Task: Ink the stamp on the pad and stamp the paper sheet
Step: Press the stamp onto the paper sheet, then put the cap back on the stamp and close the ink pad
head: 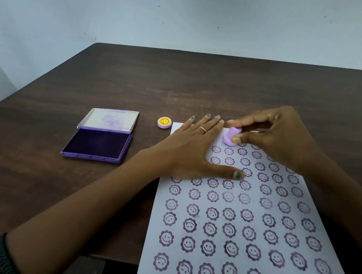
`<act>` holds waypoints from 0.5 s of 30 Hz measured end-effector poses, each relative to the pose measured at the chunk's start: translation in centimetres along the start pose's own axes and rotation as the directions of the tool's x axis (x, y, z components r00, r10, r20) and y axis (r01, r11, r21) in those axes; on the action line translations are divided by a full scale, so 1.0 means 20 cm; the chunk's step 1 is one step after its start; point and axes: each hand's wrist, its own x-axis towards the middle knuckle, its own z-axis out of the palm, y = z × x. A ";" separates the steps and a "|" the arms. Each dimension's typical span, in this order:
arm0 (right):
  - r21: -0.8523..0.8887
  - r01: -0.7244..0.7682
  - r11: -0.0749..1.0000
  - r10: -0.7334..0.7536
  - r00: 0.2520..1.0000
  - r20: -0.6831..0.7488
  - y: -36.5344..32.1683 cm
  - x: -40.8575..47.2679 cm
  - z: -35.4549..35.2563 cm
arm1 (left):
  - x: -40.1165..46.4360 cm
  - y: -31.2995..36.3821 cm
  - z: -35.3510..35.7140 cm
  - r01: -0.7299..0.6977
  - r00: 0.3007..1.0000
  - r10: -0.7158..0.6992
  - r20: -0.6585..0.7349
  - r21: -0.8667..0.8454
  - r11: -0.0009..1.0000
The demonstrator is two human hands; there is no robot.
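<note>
Right hand (277, 135) pinches the purple stamp (231, 137) at the paper sheet's (256, 220) far edge; left hand (193, 147) lies flat, released. I'd press straight down, no rocking, or it smudges.

Paper sheet (244, 225) cut off below; stamp (231, 138) face hidden.

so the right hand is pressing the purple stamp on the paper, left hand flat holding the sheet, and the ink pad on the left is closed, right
Not quite: the ink pad is open, its clear lid hinged back and the dark pad exposed, as the head view shows. The rest holds: the right hand presses the purple stamp on the paper, and the left hand lies flat on the sheet.
</note>
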 end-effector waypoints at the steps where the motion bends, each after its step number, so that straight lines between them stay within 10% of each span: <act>1: 0.079 -0.018 0.997 0.021 0.999 -0.040 0.01 0.00 -0.01 | 0.00 0.00 0.00 0.002 1.000 -0.003 -0.008 -0.017 1.000; 15: 0.772 -0.067 0.632 0.258 0.958 -0.128 0.08 0.02 -0.04 | -0.12 -0.21 -0.30 0.176 0.923 -0.163 -0.348 0.005 0.984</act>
